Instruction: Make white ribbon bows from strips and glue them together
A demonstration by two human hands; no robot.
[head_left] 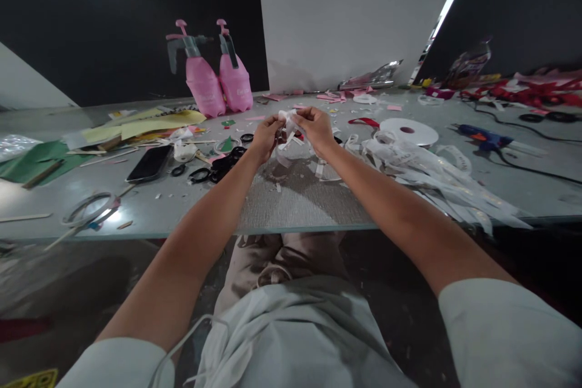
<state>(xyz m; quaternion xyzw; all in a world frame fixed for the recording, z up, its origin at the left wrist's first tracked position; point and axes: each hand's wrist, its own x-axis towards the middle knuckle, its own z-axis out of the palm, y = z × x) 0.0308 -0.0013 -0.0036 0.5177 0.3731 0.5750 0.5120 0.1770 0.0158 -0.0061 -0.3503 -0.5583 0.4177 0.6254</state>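
A white ribbon piece [287, 127] is being pinched above the bench [300, 200] by the left hand [265, 138] and right hand [316, 127] — both grips closed on it. Its long axis is being held roughly upright; loose ends are hanging down.

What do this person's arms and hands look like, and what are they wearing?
Both arms are bare from the upper arm down, with short, pale grey-white sleeves ending above the elbows. The left hand and right hand wear no gloves, and no rings, watch or bracelet can be made out. The sleeves belong to a plain light shirt with no visible markings, and a thin white cord hangs by its left side.
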